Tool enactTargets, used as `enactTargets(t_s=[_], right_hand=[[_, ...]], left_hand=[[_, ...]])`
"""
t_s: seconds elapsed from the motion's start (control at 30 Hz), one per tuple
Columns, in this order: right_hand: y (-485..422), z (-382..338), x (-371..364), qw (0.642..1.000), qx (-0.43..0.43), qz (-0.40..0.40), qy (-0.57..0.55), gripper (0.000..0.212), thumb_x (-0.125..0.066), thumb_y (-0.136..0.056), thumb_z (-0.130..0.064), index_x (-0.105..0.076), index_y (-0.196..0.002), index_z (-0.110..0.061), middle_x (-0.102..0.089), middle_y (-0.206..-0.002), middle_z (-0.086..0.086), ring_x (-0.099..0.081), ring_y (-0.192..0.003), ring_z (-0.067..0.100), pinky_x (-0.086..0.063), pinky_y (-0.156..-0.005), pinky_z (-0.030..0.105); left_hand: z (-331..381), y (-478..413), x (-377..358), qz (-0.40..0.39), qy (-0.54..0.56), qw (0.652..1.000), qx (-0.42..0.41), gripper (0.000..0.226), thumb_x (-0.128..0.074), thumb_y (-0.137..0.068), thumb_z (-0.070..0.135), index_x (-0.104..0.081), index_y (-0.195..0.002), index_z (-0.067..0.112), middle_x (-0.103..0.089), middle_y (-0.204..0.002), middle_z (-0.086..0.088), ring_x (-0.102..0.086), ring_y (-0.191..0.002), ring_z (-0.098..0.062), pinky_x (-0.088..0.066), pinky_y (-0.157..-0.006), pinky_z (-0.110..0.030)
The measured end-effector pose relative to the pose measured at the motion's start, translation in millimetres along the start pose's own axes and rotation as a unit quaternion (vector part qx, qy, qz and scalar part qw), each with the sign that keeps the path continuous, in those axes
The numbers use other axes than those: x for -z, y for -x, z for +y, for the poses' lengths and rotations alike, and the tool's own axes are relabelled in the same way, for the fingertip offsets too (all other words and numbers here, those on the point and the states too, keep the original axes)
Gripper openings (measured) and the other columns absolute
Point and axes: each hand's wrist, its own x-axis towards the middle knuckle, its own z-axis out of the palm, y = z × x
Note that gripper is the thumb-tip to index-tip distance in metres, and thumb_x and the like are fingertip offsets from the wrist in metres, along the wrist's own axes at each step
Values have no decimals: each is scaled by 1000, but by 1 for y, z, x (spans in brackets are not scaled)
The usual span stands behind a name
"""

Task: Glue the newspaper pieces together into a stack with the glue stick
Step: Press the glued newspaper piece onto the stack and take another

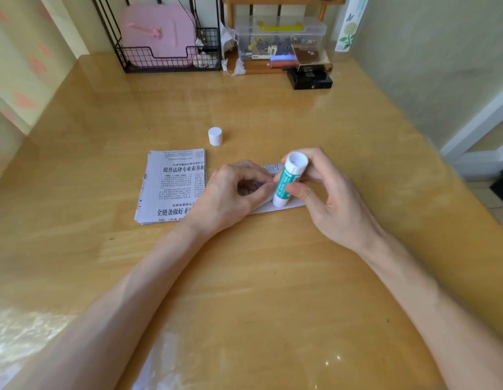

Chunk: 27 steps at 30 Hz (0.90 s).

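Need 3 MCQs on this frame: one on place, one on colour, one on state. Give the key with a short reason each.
1. Where is the white cap?
A. in a black wire basket
B. on the table, beyond the newspaper stack
C. on the floor

2. What colour is the label on the glue stick?
A. green
B. red
C. black

3. What state is the glue stick in?
A. capped, lying flat
B. uncapped, gripped, lower end at the paper
C. uncapped, standing alone

Key:
1 B: the cap stands alone on the table behind the stack.
2 A: a green band runs along the white tube.
3 B: the right hand grips it over the loose newspaper piece, which the left hand holds.
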Motion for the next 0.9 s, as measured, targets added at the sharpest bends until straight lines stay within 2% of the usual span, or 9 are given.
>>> enactTargets(t_s=[0.07,0.17,0.3,0.5,0.67,0.9], right_hand=[[1,-1,-1,1000,-3,-12,17,21,-60,-106,-8,-54,-126,-8,-74,-109,-2,-72,-107,20,-56,-96,44],[1,-2,-1,999,-10,-15,47,21,-60,-106,-10,-53,-126,-13,-73,-106,-4,-71,-105,14,-55,-92,36],[0,-4,-2,997,-13,-20,69,19,-58,-108,-14,-50,-125,-18,-70,-100,-6,-70,-99,15,-54,-88,35],[2,-3,1,996,-23,-23,84,19,-57,-108,-13,-49,-124,-17,-72,-100,-2,-69,-95,20,-52,-86,38],[4,-3,6,995,-24,-19,97,19,-57,-107,-11,-49,-123,-17,-70,-96,-8,-66,-92,14,-53,-85,34],[7,-2,13,992,-23,-17,126,17,-56,-107,-13,-47,-121,-16,-67,-90,-1,-59,-82,21,-51,-81,39]], left_hand=[[0,0,0,0,-4,1000,-3,14,-74,-97,27,-82,-94,17,-72,-103,9,-70,-81,-17,-54,-76,-26],[-1,0,-1,-4,-15,1000,-4,14,-73,-98,27,-82,-95,17,-71,-103,10,-69,-81,-15,-51,-75,-22],[-3,0,-1,-3,-29,999,-13,13,-72,-98,25,-82,-95,18,-71,-104,10,-69,-82,-14,-50,-75,-21],[-2,0,-1,-1,-26,1000,-11,13,-71,-98,23,-82,-92,18,-72,-104,10,-65,-76,-6,-44,-73,-15],[0,1,-1,3,-29,1000,-6,13,-72,-98,22,-82,-91,18,-71,-104,10,-67,-80,-9,-46,-75,-14],[2,2,-1,5,-24,1000,-2,13,-72,-98,20,-81,-89,20,-72,-104,12,-66,-81,-7,-45,-75,-13]])
